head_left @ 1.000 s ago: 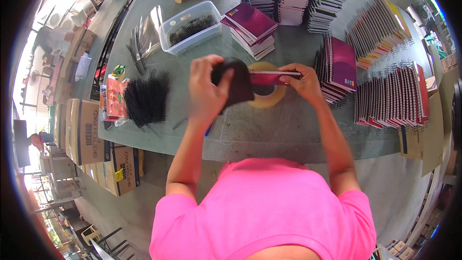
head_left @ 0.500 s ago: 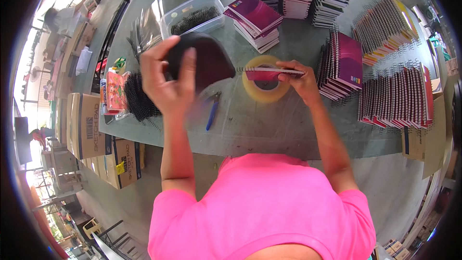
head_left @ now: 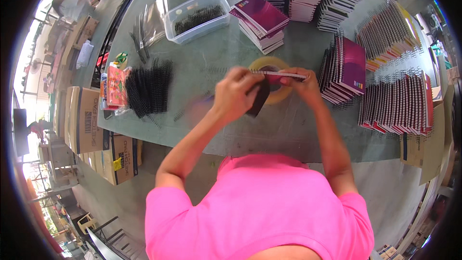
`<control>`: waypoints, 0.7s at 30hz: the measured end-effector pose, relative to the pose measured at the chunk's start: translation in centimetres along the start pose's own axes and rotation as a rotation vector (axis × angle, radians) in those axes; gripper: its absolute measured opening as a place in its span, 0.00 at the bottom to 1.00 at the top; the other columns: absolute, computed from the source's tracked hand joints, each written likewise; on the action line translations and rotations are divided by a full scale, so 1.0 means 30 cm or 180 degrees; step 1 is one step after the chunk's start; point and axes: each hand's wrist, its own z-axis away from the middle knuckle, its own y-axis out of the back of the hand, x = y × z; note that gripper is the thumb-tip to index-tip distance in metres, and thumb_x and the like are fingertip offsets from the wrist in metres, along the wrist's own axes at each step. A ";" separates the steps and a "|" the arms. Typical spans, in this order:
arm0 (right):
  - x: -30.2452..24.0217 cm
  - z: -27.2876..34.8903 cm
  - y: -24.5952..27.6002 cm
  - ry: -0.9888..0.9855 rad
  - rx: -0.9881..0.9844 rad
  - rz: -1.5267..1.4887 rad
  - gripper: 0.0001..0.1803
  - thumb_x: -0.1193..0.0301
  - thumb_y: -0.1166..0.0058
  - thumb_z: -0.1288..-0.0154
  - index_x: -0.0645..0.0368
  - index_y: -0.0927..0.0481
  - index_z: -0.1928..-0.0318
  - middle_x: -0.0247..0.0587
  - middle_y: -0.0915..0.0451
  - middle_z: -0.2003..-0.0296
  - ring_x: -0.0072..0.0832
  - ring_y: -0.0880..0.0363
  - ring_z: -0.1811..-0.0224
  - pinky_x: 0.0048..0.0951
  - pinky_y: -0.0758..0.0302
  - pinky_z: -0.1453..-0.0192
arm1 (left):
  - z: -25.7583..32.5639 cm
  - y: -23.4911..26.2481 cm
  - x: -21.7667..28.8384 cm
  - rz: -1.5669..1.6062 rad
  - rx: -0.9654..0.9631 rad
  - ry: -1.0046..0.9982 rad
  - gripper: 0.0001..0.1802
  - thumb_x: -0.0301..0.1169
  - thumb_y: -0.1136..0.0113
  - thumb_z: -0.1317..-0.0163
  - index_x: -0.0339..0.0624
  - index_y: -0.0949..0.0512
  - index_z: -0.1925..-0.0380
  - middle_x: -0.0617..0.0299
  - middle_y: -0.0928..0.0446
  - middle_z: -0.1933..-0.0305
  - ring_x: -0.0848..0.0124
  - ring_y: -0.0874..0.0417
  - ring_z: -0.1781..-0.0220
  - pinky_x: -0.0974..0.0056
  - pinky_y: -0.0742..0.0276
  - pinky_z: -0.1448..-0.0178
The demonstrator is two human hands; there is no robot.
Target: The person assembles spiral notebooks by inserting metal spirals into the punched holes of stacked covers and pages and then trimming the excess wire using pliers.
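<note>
My right hand (head_left: 304,85) grips a thin purple-covered notebook (head_left: 279,74) edge-on, fingers above and thumb below. A wire coil runs along the notebook's edge, and a faint stretch of it shows left of my hand. My left hand (head_left: 233,95) is closed on a black curved piece (head_left: 260,98), whose exact kind I cannot make out. Its fingers are at the notebook's left end; whether they touch the coil is hidden. Beneath the notebook lies a wide roll of yellowish clear tape (head_left: 263,62), partly covered.
Black spiral coils (head_left: 148,88) lie left, and more fill a clear plastic tub (head_left: 197,18). Purple notebooks (head_left: 261,14) are stacked beyond my hands. Other spiral notebooks (head_left: 397,103) stand in rows to the right. Cardboard boxes (head_left: 87,120) stand off the table's left edge.
My left hand has swung right and down with the black piece, from beside the tub to the notebook. The right hand stays about where it was. The blue pliers no longer show clearly.
</note>
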 end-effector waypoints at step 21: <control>-0.027 0.034 -0.026 0.0029 0.0135 -0.0336 0.13 0.77 0.38 0.46 0.62 0.18 0.58 0.34 0.18 0.63 0.19 0.23 0.62 0.20 0.26 0.57 | 0.017 -0.039 0.051 0.0112 -0.0219 -0.0094 0.15 0.21 0.35 0.53 0.44 0.20 0.63 0.56 0.23 0.64 0.60 0.21 0.63 0.62 0.25 0.57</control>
